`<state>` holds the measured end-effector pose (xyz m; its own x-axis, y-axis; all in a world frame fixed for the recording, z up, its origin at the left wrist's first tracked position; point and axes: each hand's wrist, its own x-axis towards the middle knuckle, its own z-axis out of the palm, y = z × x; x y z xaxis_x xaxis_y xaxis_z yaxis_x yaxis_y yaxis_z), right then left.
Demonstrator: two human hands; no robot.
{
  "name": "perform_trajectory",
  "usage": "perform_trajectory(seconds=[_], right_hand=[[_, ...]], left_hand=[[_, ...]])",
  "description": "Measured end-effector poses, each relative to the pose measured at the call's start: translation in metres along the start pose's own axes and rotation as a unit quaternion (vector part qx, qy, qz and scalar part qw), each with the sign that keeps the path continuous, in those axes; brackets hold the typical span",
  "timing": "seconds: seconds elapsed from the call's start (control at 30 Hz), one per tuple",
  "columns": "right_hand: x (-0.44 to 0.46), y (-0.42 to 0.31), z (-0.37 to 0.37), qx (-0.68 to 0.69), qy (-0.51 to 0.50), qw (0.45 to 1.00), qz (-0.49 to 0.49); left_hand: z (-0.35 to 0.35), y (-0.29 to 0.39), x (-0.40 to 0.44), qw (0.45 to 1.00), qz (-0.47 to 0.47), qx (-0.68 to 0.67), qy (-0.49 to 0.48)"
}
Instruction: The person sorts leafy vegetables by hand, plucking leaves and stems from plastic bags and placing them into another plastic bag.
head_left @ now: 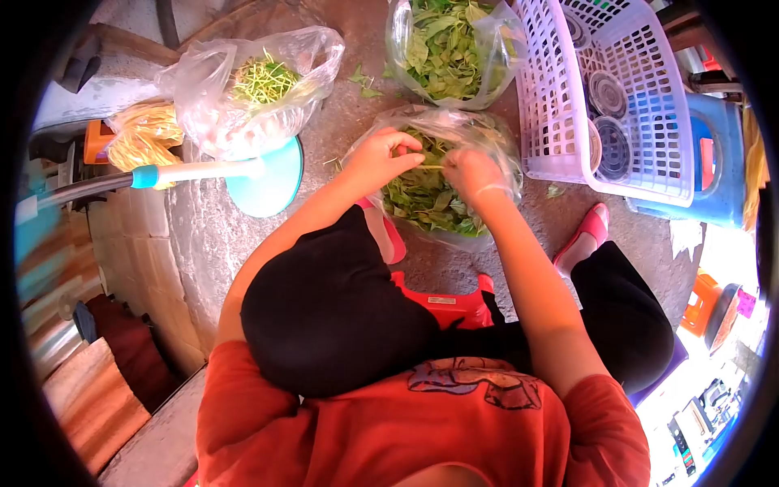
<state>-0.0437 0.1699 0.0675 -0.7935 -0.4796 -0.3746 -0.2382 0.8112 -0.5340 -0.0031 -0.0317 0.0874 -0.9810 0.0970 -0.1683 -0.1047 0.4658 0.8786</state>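
Observation:
Both of my hands are above an open clear plastic bag [501, 146] of leafy greens [410, 199] on the ground between my feet. A thin pale green stem [432, 167] stretches between them. My left hand [385, 156] is closed, its thumb and forefinger pinching the stem's left end. At the other end, the fingers of my right hand [475, 174] are folded around the stem, and their tips are partly hidden. A second clear bag of leafy greens [446, 53] stands just beyond. To the left, another clear bag [316, 61] holds a pile of cut stems [264, 79].
A white plastic basket [560, 105] with round lidded containers stands at the right, beside a blue crate [722, 154]. On the left are a round turquoise base with a pole [276, 183] and a yellow bag [146, 134]. A red stool [446, 307] is under me.

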Motion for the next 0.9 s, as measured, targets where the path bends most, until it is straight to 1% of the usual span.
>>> perform_trajectory(seconds=[0.03, 0.07, 0.13, 0.17, 0.27, 0.3, 0.37, 0.47, 0.57, 0.6, 0.67, 0.7, 0.73, 0.77, 0.8, 0.83, 0.9], right_hand=[[0.0, -0.015, -0.016, 0.004, -0.014, 1.0, -0.011], [-0.004, -0.027, -0.03, 0.013, -0.005, 0.999, -0.029], [-0.01, -0.042, -0.047, 0.035, 0.014, 0.997, -0.064], [-0.009, -0.041, -0.048, 0.042, 0.017, 0.997, -0.059], [-0.001, -0.022, -0.047, 0.131, 0.006, 0.983, -0.127], [0.004, -0.011, -0.042, 0.161, 0.005, 0.977, -0.143], [0.011, 0.005, -0.034, 0.219, 0.002, 0.96, -0.173], [0.006, 0.002, -0.04, 0.216, -0.005, 0.959, -0.181], [0.004, -0.003, -0.041, 0.279, 0.007, 0.949, -0.146], [0.006, 0.001, -0.04, 0.289, 0.04, 0.947, -0.136], [0.01, 0.018, -0.033, 0.308, 0.105, 0.938, -0.115], [0.007, 0.025, -0.031, 0.327, 0.148, 0.925, -0.127], [0.011, 0.032, -0.031, 0.474, 0.078, 0.877, -0.03], [0.01, 0.041, -0.033, 0.569, 0.029, 0.822, 0.027], [0.005, 0.036, -0.048, 0.653, -0.02, 0.753, 0.085], [0.004, 0.039, -0.056, 0.658, -0.07, 0.747, 0.064], [0.006, 0.033, -0.055, 0.571, -0.052, 0.819, 0.0]], left_hand=[[0.0, 0.004, 0.0, 0.997, 0.055, 0.048, 0.014], [0.0, 0.008, 0.0, 0.989, 0.11, 0.096, 0.028], [-0.005, 0.011, 0.007, 0.996, 0.064, 0.059, -0.039], [-0.01, 0.013, 0.009, 0.996, 0.04, 0.042, -0.073], [-0.024, 0.027, 0.002, 0.997, -0.031, -0.037, -0.057], [-0.029, 0.03, 0.0, 0.998, -0.024, -0.032, -0.037], [-0.032, 0.034, -0.003, 0.997, -0.048, -0.044, -0.037], [-0.031, 0.027, -0.002, 0.994, -0.056, -0.091, -0.007], [-0.027, 0.029, 0.002, 0.991, -0.046, -0.121, 0.01], [-0.027, 0.031, 0.003, 0.991, -0.043, -0.125, 0.012], [-0.036, 0.03, 0.003, 0.973, -0.104, -0.205, 0.034], [-0.04, 0.029, 0.003, 0.959, -0.134, -0.244, 0.046], [-0.04, 0.026, 0.004, 0.951, -0.13, -0.278, 0.044], [-0.041, 0.022, 0.003, 0.941, -0.126, -0.311, 0.044], [-0.041, 0.019, 0.002, 0.93, -0.122, -0.344, 0.044], [-0.04, 0.018, 0.001, 0.917, -0.142, -0.369, 0.043], [-0.033, 0.018, 0.001, 0.889, -0.181, -0.42, 0.037]])
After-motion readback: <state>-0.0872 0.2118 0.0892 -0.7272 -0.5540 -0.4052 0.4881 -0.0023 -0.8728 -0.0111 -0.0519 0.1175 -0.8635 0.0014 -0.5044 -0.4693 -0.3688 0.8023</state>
